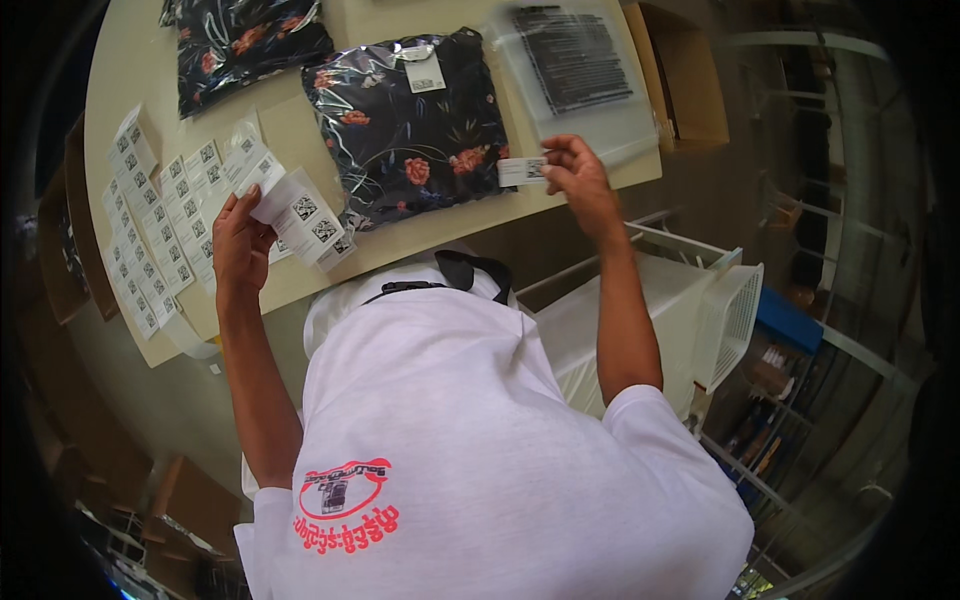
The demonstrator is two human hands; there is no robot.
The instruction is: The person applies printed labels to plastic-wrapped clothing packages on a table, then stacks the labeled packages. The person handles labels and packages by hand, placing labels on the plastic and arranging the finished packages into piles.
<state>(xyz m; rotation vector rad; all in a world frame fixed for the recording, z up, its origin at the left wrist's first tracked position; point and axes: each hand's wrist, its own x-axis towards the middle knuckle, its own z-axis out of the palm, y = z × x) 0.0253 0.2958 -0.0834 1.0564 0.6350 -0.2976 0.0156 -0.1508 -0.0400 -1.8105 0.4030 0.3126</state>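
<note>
My left hand [243,243] pinches a strip of white labels [306,218] printed with square codes, above the table's near left part. Between the thumb and fingers of my right hand [583,187] is a single white label [522,171], held beside the right edge of a packed garment. That garment [410,130], dark with orange and red flowers, lies in a clear plastic bag in front of me. A white tag [424,72] shows near its top. More label strips [150,205] are spread across the table to the left.
A second bagged floral garment [250,45] lies at the far left of the pale table [575,208]. Clear plastic bags with a dark printed block [575,55] are stacked at the right. A cardboard box [690,85] stands beyond them, and a white plastic crate [728,325] is below.
</note>
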